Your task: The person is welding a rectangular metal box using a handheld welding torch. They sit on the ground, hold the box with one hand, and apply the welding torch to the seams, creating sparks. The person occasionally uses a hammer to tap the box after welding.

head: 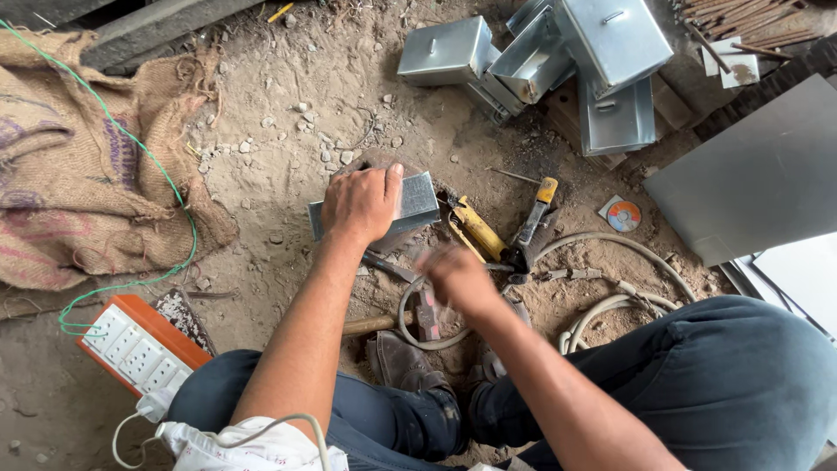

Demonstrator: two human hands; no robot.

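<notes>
My left hand (362,202) rests on top of a small grey metal box (420,199) that lies on the dirt, fingers wrapped over its upper edge. My right hand (458,279) is blurred with motion just below and right of the box, right above the head of a hammer (425,316). The hammer's wooden handle (370,325) lies on the ground pointing left. Whether the fingers touch the hammer is unclear. A yellow-handled welding holder (477,229) lies beside the box on the right.
Several shiny metal boxes (567,52) are piled at the top. A burlap sack (78,166) and green wire (179,196) lie left, an orange power strip (139,349) lower left. A grey cable (615,244), a clamp (534,222), a disc (623,215) and a metal sheet (750,174) lie right.
</notes>
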